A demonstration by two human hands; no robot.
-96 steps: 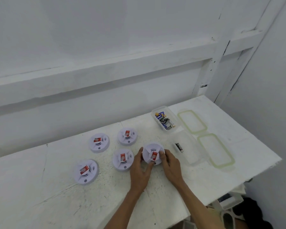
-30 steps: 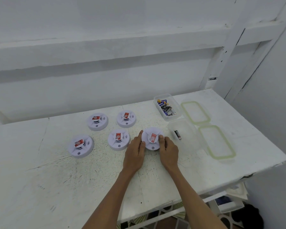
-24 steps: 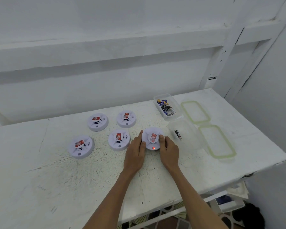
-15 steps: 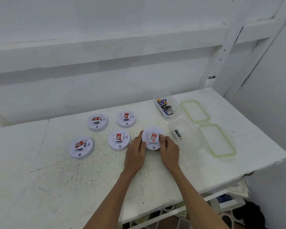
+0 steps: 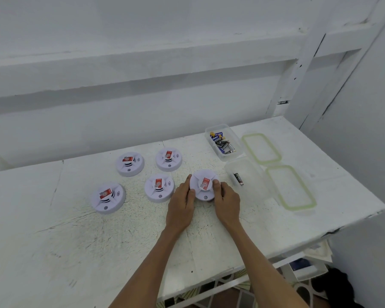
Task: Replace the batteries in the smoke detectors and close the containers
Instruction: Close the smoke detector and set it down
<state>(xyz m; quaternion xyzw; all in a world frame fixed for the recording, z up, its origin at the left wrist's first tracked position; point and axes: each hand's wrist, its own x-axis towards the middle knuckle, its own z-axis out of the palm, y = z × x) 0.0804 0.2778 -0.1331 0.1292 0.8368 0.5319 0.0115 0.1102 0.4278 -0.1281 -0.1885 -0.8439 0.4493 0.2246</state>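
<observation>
The small lamp on the front of the smoke detector (image 5: 203,185) glowed red a moment ago and is dark now. I take that blink as the fresh battery making contact, so this unit looks finished. It sits flat on the table (image 5: 98,241), at the right end of the group, just beside the near box. My left hand (image 5: 182,203) still grips its left edge with curled fingers. My right hand (image 5: 226,202) still holds the right edge, thumb on the rim.

I count five detectors: this one and four others (image 5: 159,190) (image 5: 168,159) (image 5: 130,163) (image 5: 108,197), all face up with red labels. There are two clear boxes, both open. The far box (image 5: 218,126) holds a heap of batteries, too jumbled to count. The near box (image 5: 253,178) holds a single battery (image 5: 238,179). Two lids with green rims (image 5: 261,147) (image 5: 290,187) lie flat to the right of the boxes. With all detectors shut, I judge that closing the boxes is what remains.
</observation>
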